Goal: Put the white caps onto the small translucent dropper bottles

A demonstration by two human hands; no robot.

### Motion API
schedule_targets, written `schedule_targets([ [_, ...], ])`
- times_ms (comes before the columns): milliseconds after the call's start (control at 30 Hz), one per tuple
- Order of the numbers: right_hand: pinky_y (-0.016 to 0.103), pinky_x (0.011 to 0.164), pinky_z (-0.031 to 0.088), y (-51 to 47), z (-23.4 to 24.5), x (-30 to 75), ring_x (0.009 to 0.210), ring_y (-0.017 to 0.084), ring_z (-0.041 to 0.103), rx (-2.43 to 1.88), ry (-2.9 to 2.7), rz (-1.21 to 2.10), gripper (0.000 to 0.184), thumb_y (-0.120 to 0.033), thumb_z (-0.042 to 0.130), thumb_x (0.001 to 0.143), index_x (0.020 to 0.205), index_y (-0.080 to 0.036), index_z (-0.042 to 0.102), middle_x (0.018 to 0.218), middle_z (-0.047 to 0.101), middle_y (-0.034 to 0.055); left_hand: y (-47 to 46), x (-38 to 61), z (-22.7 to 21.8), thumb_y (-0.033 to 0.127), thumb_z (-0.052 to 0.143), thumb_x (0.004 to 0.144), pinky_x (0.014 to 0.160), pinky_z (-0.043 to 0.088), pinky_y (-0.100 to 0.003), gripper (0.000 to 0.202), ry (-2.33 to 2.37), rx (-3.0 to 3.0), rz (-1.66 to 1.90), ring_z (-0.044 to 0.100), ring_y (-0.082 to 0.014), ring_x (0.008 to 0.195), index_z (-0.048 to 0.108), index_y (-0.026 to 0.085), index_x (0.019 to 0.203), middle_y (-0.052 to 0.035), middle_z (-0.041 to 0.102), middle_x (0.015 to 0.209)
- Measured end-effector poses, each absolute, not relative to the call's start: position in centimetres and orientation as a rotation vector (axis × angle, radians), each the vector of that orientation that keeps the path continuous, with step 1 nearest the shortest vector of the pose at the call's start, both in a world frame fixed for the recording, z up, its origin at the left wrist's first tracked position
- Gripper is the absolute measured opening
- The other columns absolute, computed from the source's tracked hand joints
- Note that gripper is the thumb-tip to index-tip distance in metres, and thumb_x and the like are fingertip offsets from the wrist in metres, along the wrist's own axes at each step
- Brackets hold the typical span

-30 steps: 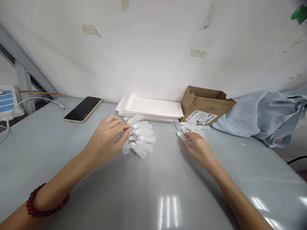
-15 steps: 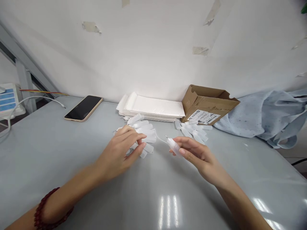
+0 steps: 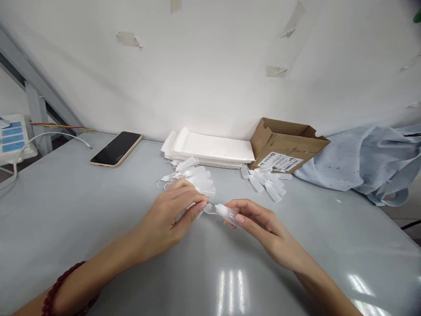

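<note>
My right hand holds a small translucent squeeze bottle with a white top and a thin metal needle tip, tilted to point left. From its neck a thin white strap curves to my left hand. That hand is closed in a pinch right at the needle's end, on the tethered cap, which the fingertips mostly hide. Behind my left hand lies a pile of similar bottles, some with looped straps, partly covered by the hand. A second group of bottles lies farther right.
White padded envelopes are stacked against the wall. Beside them stands an open cardboard box, with pale blue cloth to its right. A phone and a white cable lie at the left on the grey table.
My right hand has brought the bottle left and slightly down, so its needle now meets my left fingertips. My left hand, slightly parted before, has closed to a pinch.
</note>
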State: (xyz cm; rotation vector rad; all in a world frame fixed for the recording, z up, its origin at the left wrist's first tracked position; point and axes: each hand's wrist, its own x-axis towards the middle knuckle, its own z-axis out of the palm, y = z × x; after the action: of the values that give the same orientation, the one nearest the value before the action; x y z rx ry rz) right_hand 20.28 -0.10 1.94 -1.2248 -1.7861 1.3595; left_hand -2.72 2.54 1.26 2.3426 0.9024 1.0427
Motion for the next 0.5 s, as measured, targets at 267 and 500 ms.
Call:
schedule_targets([
  [267,0.029,0.076,0.05,-0.19,2.08,20.14,0.082,0.014,0.058,-1.201,-1.803,1.344,0.022,-0.032,0.044,0.094,0.108,-0.024,0.06,0.091,0.063,0.0024,2.39,-2.69,0.98,0.008,0.045,0.092,0.072,0.041,-0.03,0.017,0.822,2.301,1.0,0.047,-0.0153,0.076,0.06,0.017,0.091,-0.0016,0.059,0.075],
  [500,0.027,0.074,0.05,-0.25,2.08,20.11,0.08,0.014,0.058,-1.161,-1.787,1.388,0.022,-0.031,0.044,0.095,0.108,-0.025,0.06,0.086,0.062,0.0015,2.36,-2.66,1.03,0.009,0.045,0.092,0.072,0.04,-0.03,0.018,0.824,2.288,0.977,0.047,-0.0158,0.077,0.06,0.017,0.093,-0.002,0.059,0.076],
])
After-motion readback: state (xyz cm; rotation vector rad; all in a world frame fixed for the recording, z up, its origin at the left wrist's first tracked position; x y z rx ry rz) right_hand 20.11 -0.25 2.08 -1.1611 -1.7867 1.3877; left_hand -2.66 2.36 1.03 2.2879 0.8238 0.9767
